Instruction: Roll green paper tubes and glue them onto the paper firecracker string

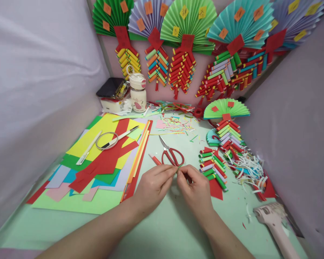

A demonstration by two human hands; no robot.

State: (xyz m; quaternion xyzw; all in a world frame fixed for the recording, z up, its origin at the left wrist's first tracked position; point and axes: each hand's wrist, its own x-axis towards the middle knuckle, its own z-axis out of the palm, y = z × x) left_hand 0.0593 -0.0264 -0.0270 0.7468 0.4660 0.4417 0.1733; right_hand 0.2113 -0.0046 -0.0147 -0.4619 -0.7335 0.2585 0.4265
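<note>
My left hand (153,184) and my right hand (196,187) meet fingertip to fingertip above the table. Both are closed in a pinch on a small green strip (179,167), apparently paper, mostly hidden by the fingers. Just beyond them lie red-handled scissors (173,156), blades pointing away. A red pen-like stick (154,159) rests to the left of the scissors, partly covered by my left hand. Right of my right hand is a bundle of rolled paper firecrackers (212,164) in green, red and lilac, with a red paper piece (216,189) below it.
Stacked coloured paper (70,202) covers the left, with a white cutter (89,148), a craft knife (124,134) and a tape ring (107,140) on top. A white bottle (138,95) stands behind. A glue gun (275,225) and paper shreds (250,167) lie right. Paper fans (189,21) hang behind.
</note>
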